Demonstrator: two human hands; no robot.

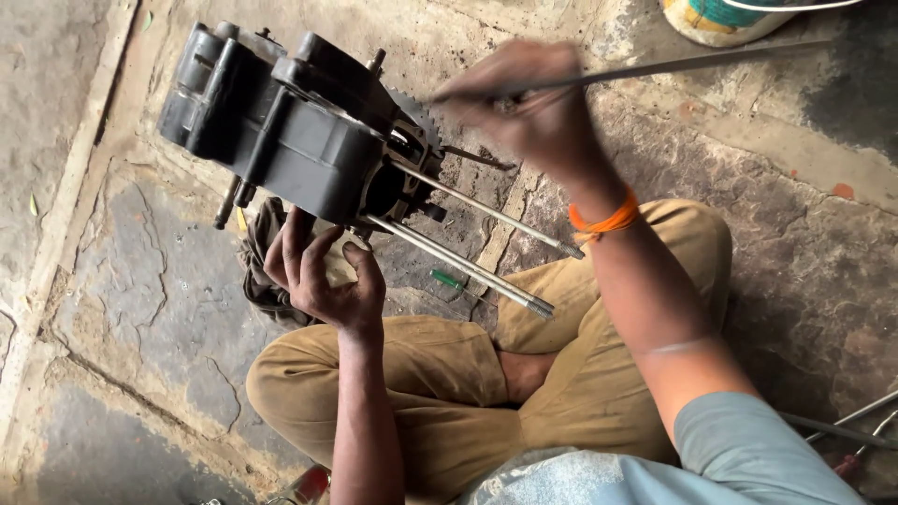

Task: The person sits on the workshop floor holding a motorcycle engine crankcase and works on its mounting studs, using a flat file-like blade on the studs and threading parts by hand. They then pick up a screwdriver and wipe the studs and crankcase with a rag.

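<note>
A black engine crankcase lies tilted on the stone floor, with two long metal studs sticking out toward me. My left hand props the case from below, fingers spread against its underside. My right hand, blurred, is closed around a long thin metal rod that reaches from the case's top edge to the upper right. An orange band sits on that wrist. I sit cross-legged in tan trousers behind the case.
A dirty rag lies under the case. A green-handled screwdriver rests on the floor by the studs. A paint bucket stands at the top right. More metal rods lie at the lower right.
</note>
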